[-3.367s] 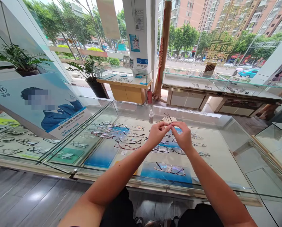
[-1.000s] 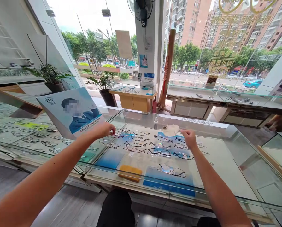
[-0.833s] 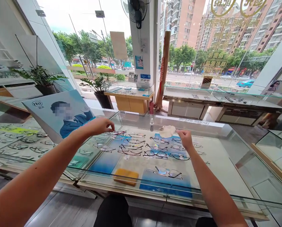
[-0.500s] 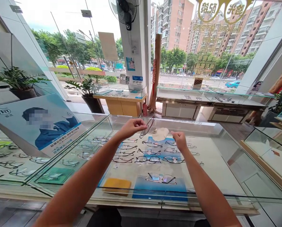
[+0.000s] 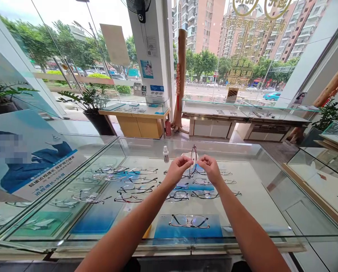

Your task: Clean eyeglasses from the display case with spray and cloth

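A dark red-framed pair of eyeglasses [image 5: 194, 152] is held upright and nearly edge-on above the glass counter. My left hand [image 5: 178, 169] pinches it from one side, fingers closed. On the other side, my right hand [image 5: 210, 169] has its fingertips closed at the frame. Behind the glasses lies a pale cloth [image 5: 186, 155], mostly hidden by my hands. A small white bottle [image 5: 165, 154] stands just to the left of the cloth. Below my hands, inside the case, rows of eyeglasses show, with a thin-framed pair [image 5: 189, 221] nearest me on a blue card [image 5: 160, 230].
The glass display counter [image 5: 254, 235] spans the foreground. A tilted poster board [image 5: 48, 166] stands at its left. Farther off are a wooden cabinet [image 5: 129, 124], a potted plant [image 5: 96, 119], a tree-trunk post [image 5: 181, 83] and more display cases [image 5: 211, 128].
My left hand has brought the eyeglasses rightward, and my right hand has come in to meet them. The glasses now stand more upright. The white bottle has come into sight.
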A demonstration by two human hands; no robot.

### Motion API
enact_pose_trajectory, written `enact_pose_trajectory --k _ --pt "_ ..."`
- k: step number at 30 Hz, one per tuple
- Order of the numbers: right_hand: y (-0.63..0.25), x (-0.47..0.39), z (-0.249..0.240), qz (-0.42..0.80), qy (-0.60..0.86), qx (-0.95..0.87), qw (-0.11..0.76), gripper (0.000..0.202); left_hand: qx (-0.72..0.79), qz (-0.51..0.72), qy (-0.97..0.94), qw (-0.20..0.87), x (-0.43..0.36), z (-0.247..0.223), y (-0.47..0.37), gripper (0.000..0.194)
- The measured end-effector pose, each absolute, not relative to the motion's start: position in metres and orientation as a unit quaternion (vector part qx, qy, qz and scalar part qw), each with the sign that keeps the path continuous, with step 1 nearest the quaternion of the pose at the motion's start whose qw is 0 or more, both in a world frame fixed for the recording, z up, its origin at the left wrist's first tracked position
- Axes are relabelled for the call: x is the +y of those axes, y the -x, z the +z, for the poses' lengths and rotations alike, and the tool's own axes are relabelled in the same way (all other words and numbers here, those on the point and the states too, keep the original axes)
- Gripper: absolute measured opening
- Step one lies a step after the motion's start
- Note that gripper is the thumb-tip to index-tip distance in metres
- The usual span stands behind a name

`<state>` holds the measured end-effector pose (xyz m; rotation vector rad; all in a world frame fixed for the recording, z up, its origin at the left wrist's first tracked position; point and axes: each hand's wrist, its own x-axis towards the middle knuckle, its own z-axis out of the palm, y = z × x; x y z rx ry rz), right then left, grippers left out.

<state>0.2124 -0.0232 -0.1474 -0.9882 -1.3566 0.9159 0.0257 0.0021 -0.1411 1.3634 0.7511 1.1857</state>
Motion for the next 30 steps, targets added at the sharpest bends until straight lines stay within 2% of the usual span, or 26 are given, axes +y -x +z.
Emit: enact_pose_trajectory --k 20,26,30 --pt "-0.209 -0.023 -0.152 0.363 0.46 -0.587 0.558 0.032 0.322 0.497 -0.593 0.546 0.011 -0.149 -0.021 0.045" --pt "-0.21 -0.029 -0.15 0.259 0.526 -0.598 0.546 0.028 0.327 0.498 -0.614 0.518 0.015 -0.153 -0.021 0.042" --pt "-0.211 -0.031 -0.15 0.183 0.569 -0.596 0.536 0.032 0.341 0.495 -0.64 0.478 0.016 -0.154 -0.018 0.037"
